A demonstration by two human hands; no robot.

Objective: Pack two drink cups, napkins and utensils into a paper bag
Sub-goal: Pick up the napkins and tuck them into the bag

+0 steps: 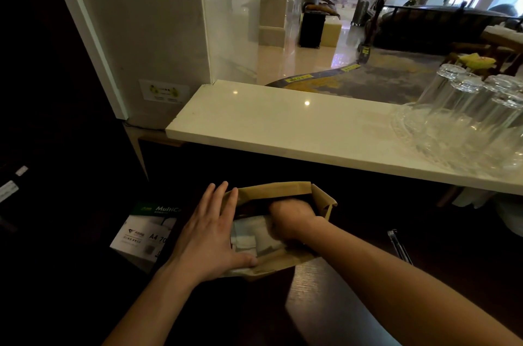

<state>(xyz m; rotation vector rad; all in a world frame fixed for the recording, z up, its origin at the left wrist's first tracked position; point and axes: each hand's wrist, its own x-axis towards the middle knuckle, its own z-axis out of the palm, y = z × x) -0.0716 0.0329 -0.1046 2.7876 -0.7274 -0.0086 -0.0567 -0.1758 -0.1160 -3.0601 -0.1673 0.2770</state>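
A brown paper bag [285,190] stands open on a dark counter below the white ledge. My left hand [210,235] lies flat against the bag's left side, fingers spread, thumb along its near rim. My right hand [291,218] reaches down into the bag's mouth, fingers curled and partly hidden inside. White napkins [249,235] show inside the bag under that hand; whether the hand grips them is unclear. The hands and the bag hide any cups. A clear wrapped utensil [399,246] lies on the dark counter to the right.
A white stone ledge [283,125] runs across behind the bag. Upturned drinking glasses [475,102] on a glass tray [418,133] stand at its right end. A box of A4 paper [144,232] sits left of the bag. A glass panel and hotel lobby lie beyond.
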